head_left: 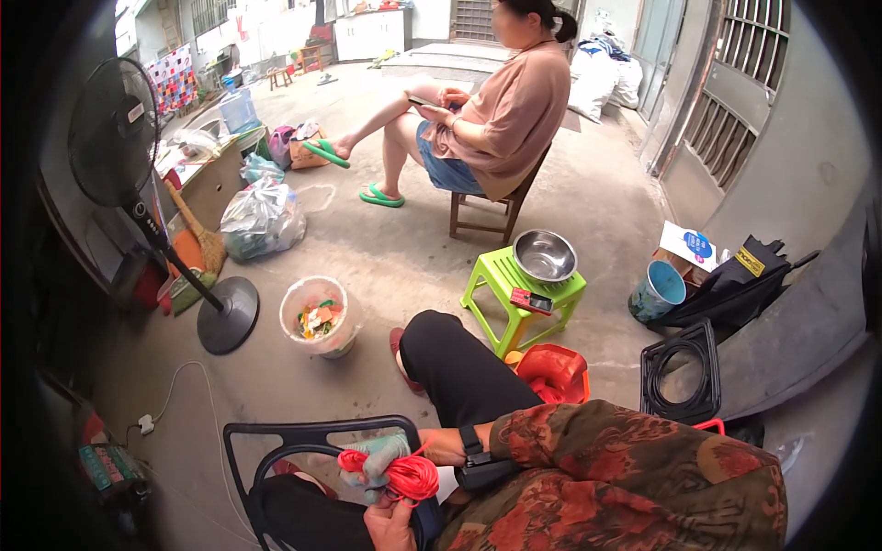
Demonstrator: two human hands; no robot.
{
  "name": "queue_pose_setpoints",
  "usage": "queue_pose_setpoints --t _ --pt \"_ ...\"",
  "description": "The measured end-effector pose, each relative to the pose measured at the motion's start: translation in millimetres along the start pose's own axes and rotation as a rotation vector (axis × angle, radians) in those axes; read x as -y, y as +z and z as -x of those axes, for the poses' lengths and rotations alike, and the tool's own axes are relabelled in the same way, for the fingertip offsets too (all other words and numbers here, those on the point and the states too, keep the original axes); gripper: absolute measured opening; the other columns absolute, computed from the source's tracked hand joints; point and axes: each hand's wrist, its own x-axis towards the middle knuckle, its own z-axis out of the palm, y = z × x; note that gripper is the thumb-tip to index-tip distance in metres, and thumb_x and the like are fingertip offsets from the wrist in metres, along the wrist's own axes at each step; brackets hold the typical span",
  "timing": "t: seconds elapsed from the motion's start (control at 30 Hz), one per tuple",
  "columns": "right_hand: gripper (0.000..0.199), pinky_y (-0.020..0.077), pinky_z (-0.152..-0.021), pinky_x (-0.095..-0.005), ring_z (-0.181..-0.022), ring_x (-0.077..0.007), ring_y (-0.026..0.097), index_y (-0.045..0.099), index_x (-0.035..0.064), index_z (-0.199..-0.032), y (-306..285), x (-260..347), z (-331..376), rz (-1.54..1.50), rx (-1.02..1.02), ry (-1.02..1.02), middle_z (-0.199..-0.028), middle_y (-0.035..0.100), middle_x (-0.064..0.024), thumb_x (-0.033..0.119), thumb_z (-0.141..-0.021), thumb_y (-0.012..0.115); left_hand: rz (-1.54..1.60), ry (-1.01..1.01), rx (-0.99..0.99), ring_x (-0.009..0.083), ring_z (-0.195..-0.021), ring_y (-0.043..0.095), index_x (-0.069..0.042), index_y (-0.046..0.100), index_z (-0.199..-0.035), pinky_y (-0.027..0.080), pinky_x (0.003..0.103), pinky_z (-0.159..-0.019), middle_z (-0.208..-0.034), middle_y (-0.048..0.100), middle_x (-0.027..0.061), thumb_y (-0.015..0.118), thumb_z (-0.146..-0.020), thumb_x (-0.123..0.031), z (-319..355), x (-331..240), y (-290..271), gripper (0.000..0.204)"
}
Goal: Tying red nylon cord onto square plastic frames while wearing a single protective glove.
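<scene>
A coiled bundle of red cord (412, 477) is held between my two hands above my lap. My right hand (375, 456), in a pale grey-green glove with a black band at the wrist, closes around the cord's upper side. From below, my bare left hand (390, 525) pinches the coil's lower edge with thumb and fingers. Around and behind the hands is a black open frame (322, 426) with rounded corners, resting across my dark-trousered legs. A black tube-like loop curves inside it. The cord's far strands are partly hidden by the fingers.
A green stool (482, 275) bears a steel bowl (545, 255) and a small red box. Beside it is a red-orange basket (581, 381). A waste bucket (312, 317), standing fan (230, 317) and white cable (216, 404) are left. Another person (514, 110) sits ahead, holding a phone.
</scene>
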Motion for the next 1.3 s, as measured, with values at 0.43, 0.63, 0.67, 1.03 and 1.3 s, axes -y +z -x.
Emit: queue_pose_setpoints --t 0.43,0.63,0.67,1.03,1.3 --pt "0.022 0.0517 -0.075 -0.0354 -0.077 -0.0187 0.061 0.057 0.0085 -0.108 26.3 53.9 -41.1 -0.800 -0.357 -0.027 -0.086 0.062 -0.0064 0.021 -0.090 0.058 -0.048 0.068 -0.199 0.0089 -0.072 0.056 -0.001 0.060 -0.086 0.044 0.020 -0.066 -0.082 0.060 0.0012 0.059 -0.086 -0.003 6.3 -16.5 -1.7 0.002" --pt "0.036 0.0470 -0.084 -0.0484 -0.079 -0.0305 0.060 0.055 0.0034 -0.102 -0.4 146.2 24.4 -0.707 -0.438 -0.282 -0.085 0.061 -0.0124 0.035 -0.085 0.061 -0.065 0.031 -0.331 0.0075 -0.066 0.052 -0.003 0.059 -0.082 0.041 0.020 -0.060 -0.075 0.057 -0.0003 0.061 -0.085 -0.006 12.6 -22.1 -4.7 0.005" --pt "0.036 0.0473 -0.080 -0.0446 -0.075 -0.0266 0.058 0.054 0.0031 -0.100 10.4 167.2 43.5 -0.713 -0.412 -0.304 -0.081 0.059 -0.0110 0.036 -0.086 0.059 -0.053 0.033 -0.354 0.0081 -0.067 0.053 -0.003 0.059 -0.082 0.041 0.020 -0.060 -0.076 0.057 0.0003 0.061 -0.085 -0.007 14.2 -20.3 -9.8 0.005" --pt "0.036 0.0494 -0.062 -0.0300 -0.071 -0.0140 0.054 0.052 0.0124 -0.104 -66.2 223.6 178.3 -0.156 -0.639 -0.420 -0.093 0.056 -0.0101 0.042 -0.085 0.061 -0.093 0.107 -0.453 0.0059 -0.070 0.049 -0.001 0.061 -0.081 0.038 0.020 -0.064 -0.079 0.057 -0.0012 0.060 -0.083 -0.007 2.1 -33.0 5.0 0.007" --pt "0.030 0.0485 -0.076 -0.0297 -0.084 -0.0143 0.060 0.065 -0.0017 -0.101 49.1 132.3 13.4 0.609 -0.421 0.317 -0.092 0.066 -0.0083 0.012 -0.075 0.067 0.182 0.027 -0.331 -0.0009 -0.064 0.049 -0.002 0.059 -0.082 0.037 0.014 -0.057 -0.076 0.059 -0.0031 0.063 -0.084 -0.002 2.0 -10.0 -15.6 0.005"
